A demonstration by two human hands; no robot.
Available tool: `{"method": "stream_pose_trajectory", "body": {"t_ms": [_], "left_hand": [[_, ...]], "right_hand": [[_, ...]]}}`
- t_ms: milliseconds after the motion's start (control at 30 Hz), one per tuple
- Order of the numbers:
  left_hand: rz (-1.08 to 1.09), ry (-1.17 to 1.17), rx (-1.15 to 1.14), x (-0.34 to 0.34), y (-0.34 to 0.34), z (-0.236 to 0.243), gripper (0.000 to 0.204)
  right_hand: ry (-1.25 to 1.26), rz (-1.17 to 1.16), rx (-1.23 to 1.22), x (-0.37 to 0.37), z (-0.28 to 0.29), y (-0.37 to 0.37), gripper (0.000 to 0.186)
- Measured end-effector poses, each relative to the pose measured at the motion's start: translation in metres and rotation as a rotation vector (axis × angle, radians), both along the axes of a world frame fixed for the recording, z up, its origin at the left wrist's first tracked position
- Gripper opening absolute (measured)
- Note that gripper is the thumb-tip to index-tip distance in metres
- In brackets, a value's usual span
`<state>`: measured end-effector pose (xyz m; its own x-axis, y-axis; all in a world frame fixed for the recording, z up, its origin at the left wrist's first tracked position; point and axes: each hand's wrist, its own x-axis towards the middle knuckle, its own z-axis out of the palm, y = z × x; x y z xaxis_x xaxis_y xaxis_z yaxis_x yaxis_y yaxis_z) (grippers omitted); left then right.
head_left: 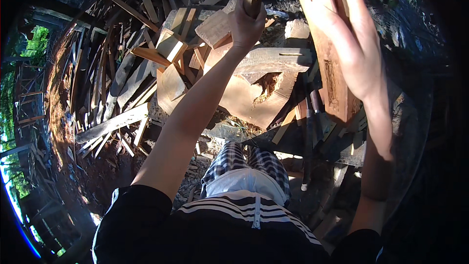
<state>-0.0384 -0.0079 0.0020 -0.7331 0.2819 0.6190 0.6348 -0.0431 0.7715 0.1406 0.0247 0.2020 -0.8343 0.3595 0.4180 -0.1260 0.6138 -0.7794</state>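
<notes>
My left hand [245, 27] is closed in a fist round a wooden handle [252, 4], its rounded end poking out above the fingers. Whatever the handle belongs to is hidden by the hand. Below it lies a broad chopping block [244, 100] with a ragged hollow in its top, and a greyish split piece of wood [273, 59] lies across it. On the right, my right hand [355, 51] grips a long, thick piece of wood [332, 85], which passes between thumb and fingers. Strong sunlight washes out part of that hand.
Heaped split sticks [110, 68] fill the left side, with a pale plank [112, 123] in front. Cut wood chunks [171, 85] crowd the block's left. A dark rod [308, 142] stands right of the block. Wood chips [190, 171] litter the ground by my legs.
</notes>
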Motion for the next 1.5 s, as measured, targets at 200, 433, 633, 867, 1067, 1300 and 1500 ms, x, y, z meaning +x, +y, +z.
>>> {"method": "stream_pose_trajectory", "body": {"t_ms": [200, 433, 633, 867, 1067, 1300, 1500], "left_hand": [[-0.076, -0.081, 0.123, -0.003, 0.010, -0.006, 0.025], [-0.084, 0.083, -0.001, 0.007, 0.007, -0.004, 0.031], [0.013, -0.001, -0.006, -0.002, 0.013, -0.004, 0.024], [0.043, -0.298, 0.101, -0.043, 0.012, -0.018, 0.020], [0.042, -0.391, 0.051, -0.071, 0.027, -0.038, 0.020], [0.207, -0.617, -0.123, -0.086, 0.036, -0.058, 0.020], [-0.135, -0.663, 0.167, -0.041, 0.014, -0.011, 0.018]], "right_hand": [[-0.270, -0.143, 0.267, 0.022, -0.045, 0.035, 0.061], [-0.543, -0.077, 0.078, 0.043, -0.049, 0.011, 0.062], [-0.111, -0.185, -0.259, 0.067, -0.108, -0.021, 0.066], [-0.652, -0.325, -0.286, 0.085, -0.222, -0.038, 0.078], [-0.504, -0.347, 0.023, 0.087, -0.248, -0.041, 0.087], [-0.517, -0.397, 0.009, 0.077, -0.245, -0.049, 0.087], [-0.386, -0.430, 0.017, 0.085, -0.261, -0.049, 0.086]]}}
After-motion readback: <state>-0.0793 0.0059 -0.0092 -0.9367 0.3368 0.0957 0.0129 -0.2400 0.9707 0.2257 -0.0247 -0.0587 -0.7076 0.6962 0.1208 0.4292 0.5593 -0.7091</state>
